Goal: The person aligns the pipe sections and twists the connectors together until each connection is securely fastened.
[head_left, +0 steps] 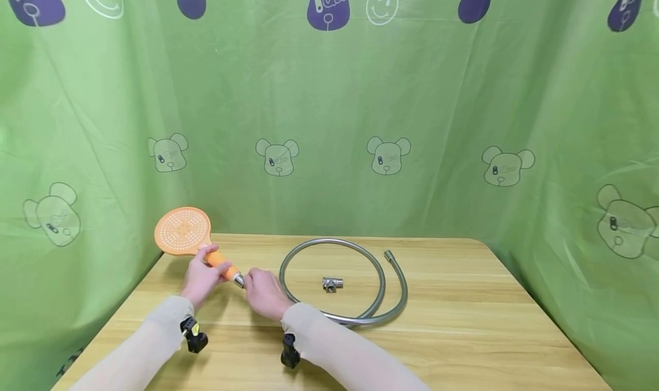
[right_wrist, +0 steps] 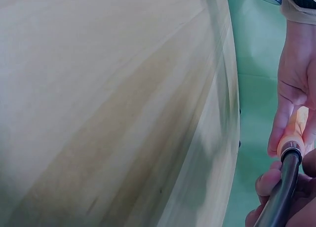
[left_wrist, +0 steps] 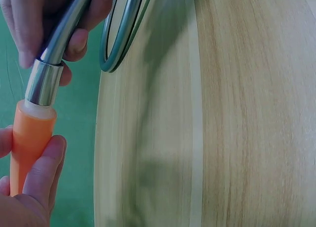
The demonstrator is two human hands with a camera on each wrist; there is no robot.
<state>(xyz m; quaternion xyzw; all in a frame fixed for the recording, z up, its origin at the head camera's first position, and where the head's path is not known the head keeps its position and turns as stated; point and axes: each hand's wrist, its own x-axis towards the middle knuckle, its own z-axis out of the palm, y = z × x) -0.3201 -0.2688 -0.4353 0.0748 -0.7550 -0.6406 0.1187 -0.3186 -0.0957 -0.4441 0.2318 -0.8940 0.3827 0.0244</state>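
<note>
An orange shower head with a round perforated face is held up at the left of the table. My left hand grips its orange handle. My right hand holds the end of a silver metal hose just behind its shiny collar. That collar sits against the handle's end, in line with it, a whitish ring showing between them. How far they are joined, I cannot tell. In the right wrist view the hose runs down between the fingers of my right hand.
The rest of the hose lies in a big loop on the wooden table, its other end fitting at the right. Within the loop lies a small metal tee fitting. A green printed curtain surrounds the table.
</note>
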